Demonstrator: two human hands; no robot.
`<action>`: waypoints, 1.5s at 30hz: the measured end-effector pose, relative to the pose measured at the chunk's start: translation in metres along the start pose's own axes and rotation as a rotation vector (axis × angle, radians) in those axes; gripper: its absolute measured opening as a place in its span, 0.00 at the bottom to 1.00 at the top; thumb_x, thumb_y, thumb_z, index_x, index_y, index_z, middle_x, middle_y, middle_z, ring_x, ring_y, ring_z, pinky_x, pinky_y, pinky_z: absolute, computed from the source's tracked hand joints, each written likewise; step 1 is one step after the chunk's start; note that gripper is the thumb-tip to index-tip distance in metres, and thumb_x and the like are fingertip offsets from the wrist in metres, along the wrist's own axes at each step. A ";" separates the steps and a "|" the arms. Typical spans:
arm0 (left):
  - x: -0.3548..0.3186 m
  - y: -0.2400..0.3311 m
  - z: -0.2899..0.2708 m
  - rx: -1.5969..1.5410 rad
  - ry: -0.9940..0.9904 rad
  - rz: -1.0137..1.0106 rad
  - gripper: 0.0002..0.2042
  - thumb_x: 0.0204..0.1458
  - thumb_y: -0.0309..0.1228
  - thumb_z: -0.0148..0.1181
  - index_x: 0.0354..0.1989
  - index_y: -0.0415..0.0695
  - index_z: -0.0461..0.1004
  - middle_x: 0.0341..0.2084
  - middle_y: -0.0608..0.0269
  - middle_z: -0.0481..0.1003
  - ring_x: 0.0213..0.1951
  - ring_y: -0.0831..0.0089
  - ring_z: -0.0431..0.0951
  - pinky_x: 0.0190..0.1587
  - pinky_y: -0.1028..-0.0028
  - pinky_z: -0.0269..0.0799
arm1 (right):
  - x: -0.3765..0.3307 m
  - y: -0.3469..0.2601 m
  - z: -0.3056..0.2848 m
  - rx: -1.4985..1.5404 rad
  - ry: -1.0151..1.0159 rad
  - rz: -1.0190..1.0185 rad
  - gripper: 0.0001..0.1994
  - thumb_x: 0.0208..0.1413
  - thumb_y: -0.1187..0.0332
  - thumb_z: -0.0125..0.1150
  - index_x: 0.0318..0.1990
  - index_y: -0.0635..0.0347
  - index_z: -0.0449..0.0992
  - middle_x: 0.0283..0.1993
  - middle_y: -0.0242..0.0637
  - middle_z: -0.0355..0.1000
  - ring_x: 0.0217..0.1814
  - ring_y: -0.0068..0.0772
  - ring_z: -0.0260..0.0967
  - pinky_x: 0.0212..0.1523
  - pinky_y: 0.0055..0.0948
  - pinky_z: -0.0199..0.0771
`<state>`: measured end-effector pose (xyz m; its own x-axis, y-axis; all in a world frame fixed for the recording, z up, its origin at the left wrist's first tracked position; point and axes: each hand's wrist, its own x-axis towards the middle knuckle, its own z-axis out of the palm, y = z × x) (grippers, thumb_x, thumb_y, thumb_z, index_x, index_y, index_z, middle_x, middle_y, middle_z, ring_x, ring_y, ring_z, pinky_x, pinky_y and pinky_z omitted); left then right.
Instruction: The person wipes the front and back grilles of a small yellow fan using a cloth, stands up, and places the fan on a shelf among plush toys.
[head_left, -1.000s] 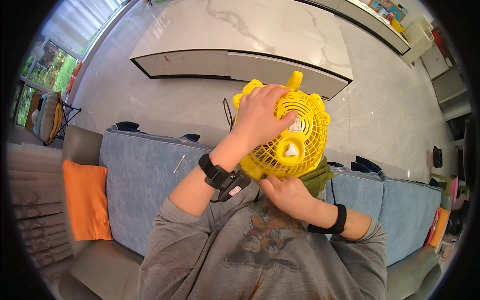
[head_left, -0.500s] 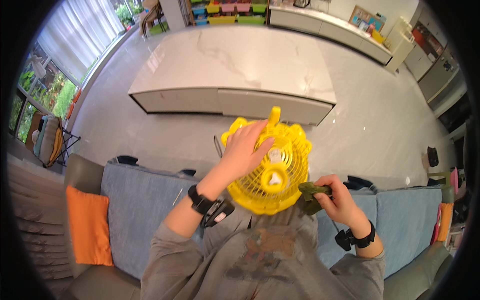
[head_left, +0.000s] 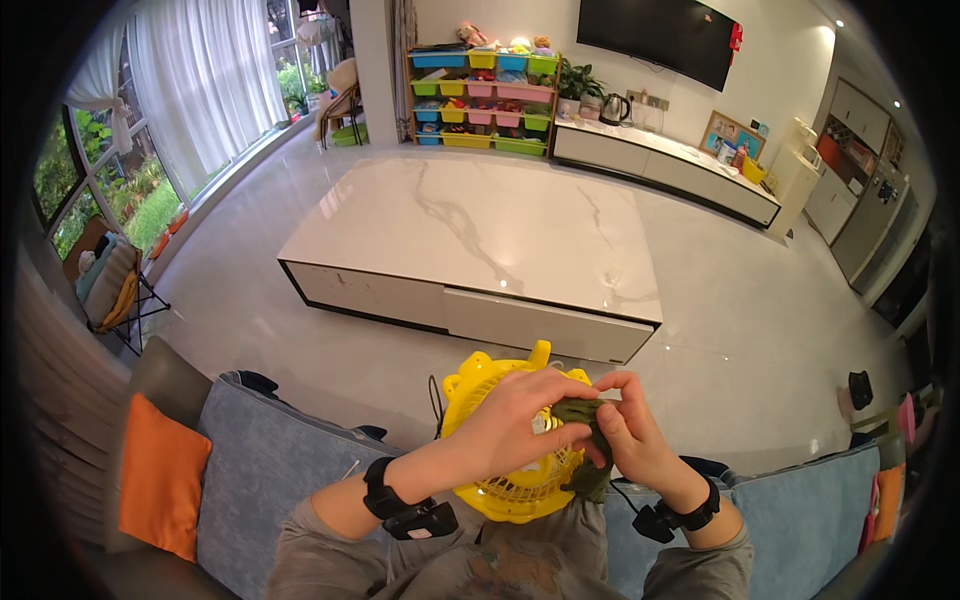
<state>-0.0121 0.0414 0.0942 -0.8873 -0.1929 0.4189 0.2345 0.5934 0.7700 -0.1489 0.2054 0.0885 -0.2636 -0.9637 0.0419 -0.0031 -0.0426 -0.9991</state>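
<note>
Across my lap lies a round yellow plastic thing with a scalloped rim [head_left: 470,493], a ringed grille and a loop at its far end; it looks like a small fan. Above its right side both hands meet on a dark green cloth [head_left: 592,484]. My left hand [head_left: 525,418] pinches the cloth's upper part between thumb and fingers. My right hand [head_left: 637,438] grips the same cloth from the right, fingers curled. The cloth's lower end hangs over the yellow rim. My hands hide much of the grille.
I sit on a sofa with blue cushions [head_left: 275,455] and an orange pillow [head_left: 165,480] at left. A low white marbled table [head_left: 480,230] stands ahead. Beyond it are a toy-bin shelf [head_left: 482,100] and a white cabinet [head_left: 660,165]. A folding chair [head_left: 112,280] stands by the window.
My left hand has left the yellow grille and joined my right hand on the green cloth. The right hand has moved inward with it. The view has tilted up toward the room.
</note>
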 end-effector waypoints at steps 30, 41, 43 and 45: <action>-0.058 -0.044 -0.027 0.276 0.170 -0.065 0.07 0.60 0.29 0.54 0.43 0.43 0.74 0.34 0.63 0.77 0.37 0.64 0.77 0.45 0.68 0.66 | 0.059 0.025 0.039 -0.248 -0.202 -0.047 0.09 0.63 0.69 0.58 0.46 0.60 0.67 0.32 0.29 0.68 0.31 0.18 0.64 0.33 0.23 0.67; -0.161 -0.040 -0.078 -0.272 0.401 -0.500 0.15 0.70 0.35 0.36 0.39 0.41 0.69 0.37 0.55 0.78 0.43 0.71 0.76 0.52 0.69 0.69 | 0.055 0.025 0.065 -0.583 -0.385 -0.086 0.10 0.57 0.75 0.59 0.46 0.60 0.68 0.40 0.44 0.73 0.41 0.47 0.74 0.41 0.36 0.73; -0.187 -0.052 -0.067 -0.324 0.524 -0.468 0.15 0.70 0.35 0.37 0.39 0.41 0.69 0.36 0.56 0.78 0.43 0.72 0.76 0.52 0.69 0.69 | 0.053 0.036 0.071 -0.681 -0.435 -0.119 0.11 0.55 0.76 0.60 0.45 0.61 0.69 0.40 0.43 0.73 0.42 0.45 0.73 0.43 0.35 0.74; -0.208 -0.057 -0.069 -0.308 0.727 -0.570 0.14 0.70 0.36 0.40 0.36 0.42 0.69 0.30 0.62 0.77 0.36 0.73 0.75 0.43 0.68 0.71 | 0.053 0.041 0.071 -0.718 -0.471 -0.147 0.11 0.55 0.75 0.59 0.44 0.59 0.67 0.41 0.45 0.73 0.43 0.52 0.73 0.42 0.40 0.74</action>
<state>0.1861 -0.0061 -0.0036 -0.4620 -0.8849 0.0593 0.0311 0.0506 0.9982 -0.0943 0.1341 0.0499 0.2133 -0.9769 0.0115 -0.6552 -0.1518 -0.7400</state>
